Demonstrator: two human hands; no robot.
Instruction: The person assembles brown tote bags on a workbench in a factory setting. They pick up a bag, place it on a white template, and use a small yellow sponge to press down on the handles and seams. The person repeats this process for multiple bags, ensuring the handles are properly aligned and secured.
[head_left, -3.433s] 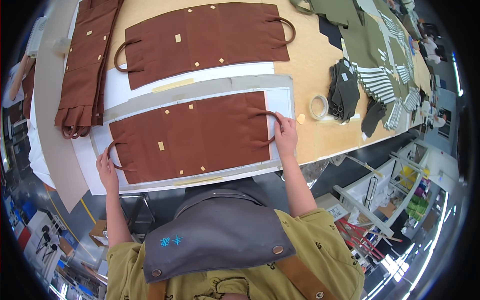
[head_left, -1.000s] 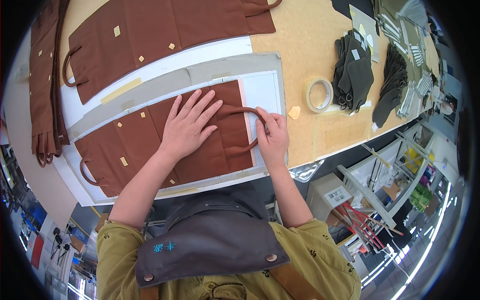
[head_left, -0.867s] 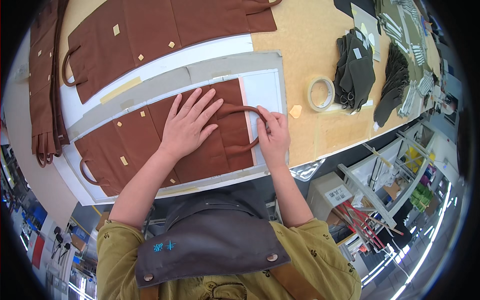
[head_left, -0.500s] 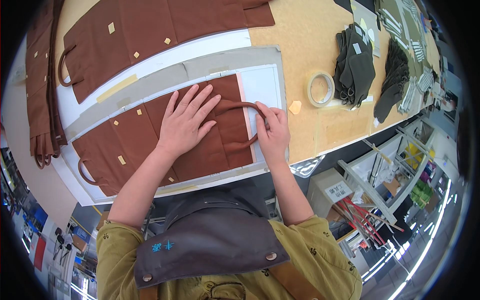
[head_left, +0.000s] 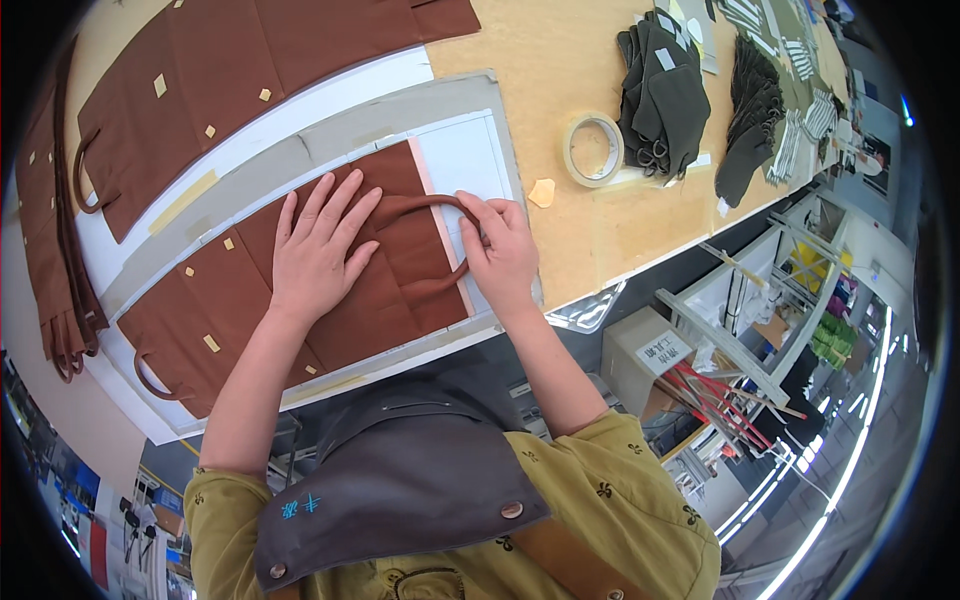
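A brown leather-like bag panel point(head_left: 215, 285) lies flat on a grey-edged white board point(head_left: 470, 140). My left hand point(head_left: 322, 245) rests palm down on it, fingers spread, pressing near its middle. At the panel's right end, my right hand point(head_left: 500, 250) pinches the bend of a curved brown strap handle point(head_left: 410, 205) between thumb and fingers. Both legs of that handle run back onto the panel, across a pale pink strip along its edge. A matching handle point(head_left: 150, 378) loops out at the opposite end. Small pieces of yellowish tape dot the panel.
A second brown panel point(head_left: 230, 80) lies beyond the board, and more brown pieces with handles point(head_left: 45, 220) hang at the far left. To the right are a tape roll point(head_left: 590, 180), dark fabric pieces point(head_left: 665, 110) and another dark pile point(head_left: 745, 130). A grey box point(head_left: 640, 345) stands below the table.
The whole view has shifted, so table, panel and hands sit further left in the picture. My left hand still lies on the panel, and my right hand keeps its pinch on the handle.
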